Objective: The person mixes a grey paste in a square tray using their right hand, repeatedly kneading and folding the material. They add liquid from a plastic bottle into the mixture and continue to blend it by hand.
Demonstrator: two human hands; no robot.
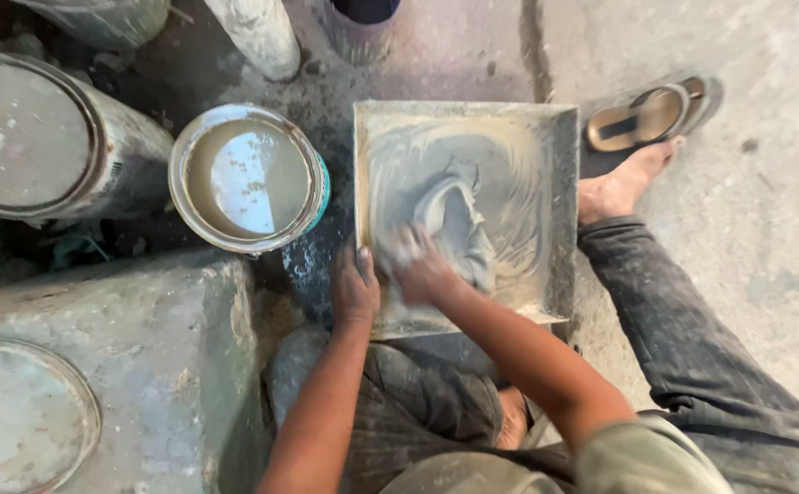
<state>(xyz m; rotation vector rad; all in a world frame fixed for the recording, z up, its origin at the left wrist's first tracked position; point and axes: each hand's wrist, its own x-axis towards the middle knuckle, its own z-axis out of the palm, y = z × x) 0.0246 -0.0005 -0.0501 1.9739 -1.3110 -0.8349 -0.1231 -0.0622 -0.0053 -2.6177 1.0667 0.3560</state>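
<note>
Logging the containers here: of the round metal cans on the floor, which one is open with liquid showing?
The round can with the teal side, just left of the square grey tray. Pale liquid fills it; the bigger can further left is covered.

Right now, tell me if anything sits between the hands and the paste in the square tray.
Nothing visible does. The right hand is already pressed into the grey paste, and the left hand grips the tray at its near left edge. The open can stands off to the left.
</note>
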